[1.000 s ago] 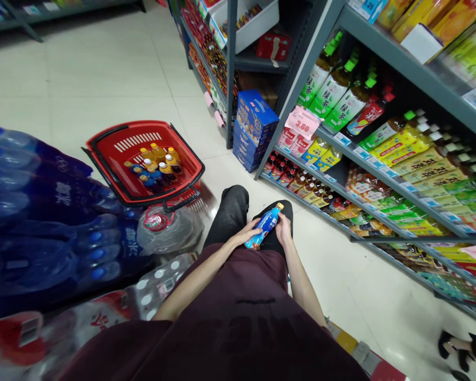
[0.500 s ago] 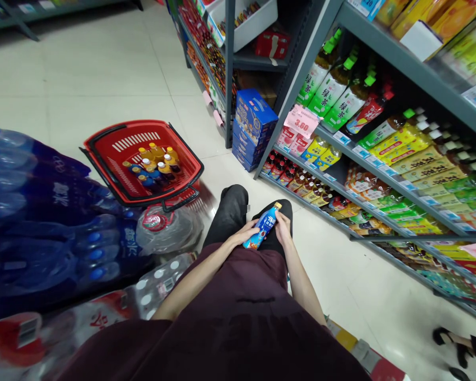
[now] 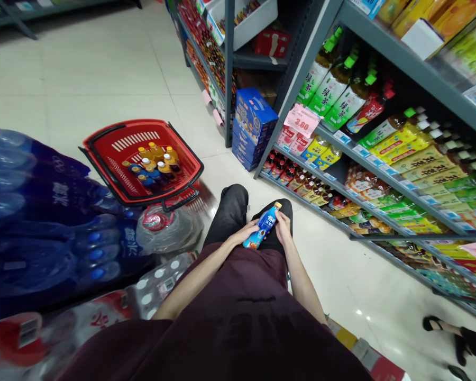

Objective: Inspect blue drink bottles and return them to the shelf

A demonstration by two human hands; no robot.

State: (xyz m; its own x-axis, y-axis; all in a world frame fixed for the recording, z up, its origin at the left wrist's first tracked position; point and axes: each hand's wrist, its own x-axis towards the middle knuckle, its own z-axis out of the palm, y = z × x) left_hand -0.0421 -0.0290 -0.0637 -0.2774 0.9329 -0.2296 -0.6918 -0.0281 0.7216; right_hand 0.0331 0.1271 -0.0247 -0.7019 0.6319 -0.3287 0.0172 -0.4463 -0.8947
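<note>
A blue drink bottle (image 3: 263, 227) with a yellow cap lies tilted above my lap, held between both hands. My left hand (image 3: 246, 233) is closed around its lower part. Higher up, near the cap, my right hand (image 3: 283, 225) grips the bottle's neck side. Ahead and to the left, a red shopping basket (image 3: 117, 182) with black handles holds several small bottles (image 3: 157, 164) with yellow, white and blue colours.
On the right, a grey shelf (image 3: 365, 153) carries rows of bottled drinks. Blue boxes (image 3: 254, 121) are stacked at its near corner. Wrapped blue water bottles (image 3: 55, 211) and a clear plastic bag (image 3: 170, 233) lie on the left. A person's foot (image 3: 432, 323) shows at lower right.
The other person's feet at lower right have shifted slightly left. My hands and the bottle stay in practically the same place.
</note>
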